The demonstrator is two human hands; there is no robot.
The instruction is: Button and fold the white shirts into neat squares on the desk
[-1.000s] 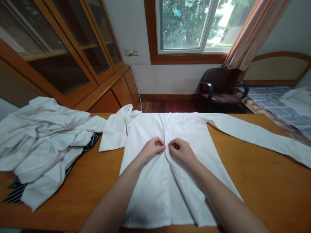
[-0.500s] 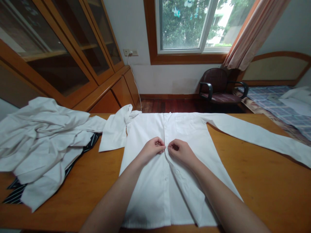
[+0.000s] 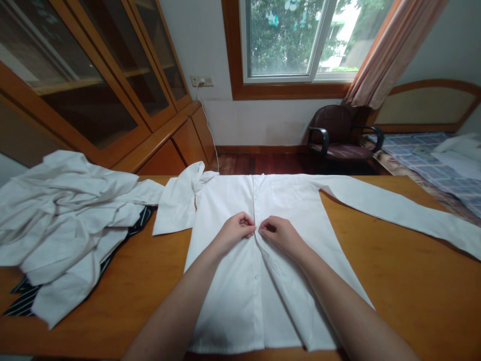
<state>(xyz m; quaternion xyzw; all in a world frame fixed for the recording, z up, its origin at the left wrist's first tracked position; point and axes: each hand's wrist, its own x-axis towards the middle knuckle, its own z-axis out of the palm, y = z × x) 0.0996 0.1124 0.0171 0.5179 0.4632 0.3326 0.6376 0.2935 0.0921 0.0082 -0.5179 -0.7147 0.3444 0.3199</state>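
Note:
A white long-sleeved shirt (image 3: 225, 306) lies spread on the wooden table, its front facing up and its collar end away from me. At mid-placket, my left hand (image 3: 240, 228) pinches the edge of the shirt front. Right beside it, my right hand (image 3: 276, 231) is closed in a pinch on the other front edge. Whether a button sits between the fingertips is hidden. Below the hands the right front panel (image 3: 289, 286) is folded back on a slant, and buttons show along the left panel. One sleeve (image 3: 398, 208) stretches out to the right; the other is bunched at the left.
A heap of crumpled white clothes (image 3: 71, 200) covers the table's left end, with a black striped tie-like cloth (image 3: 24, 301) under it. Past the wooden table (image 3: 413, 281) stand a glass-door cabinet (image 3: 150, 125), a dark red armchair (image 3: 334, 133) and a bed (image 3: 424, 145).
Almost nothing differs. My right hand has shifted very slightly toward the left one, and both keep their pinch on the shirt front.

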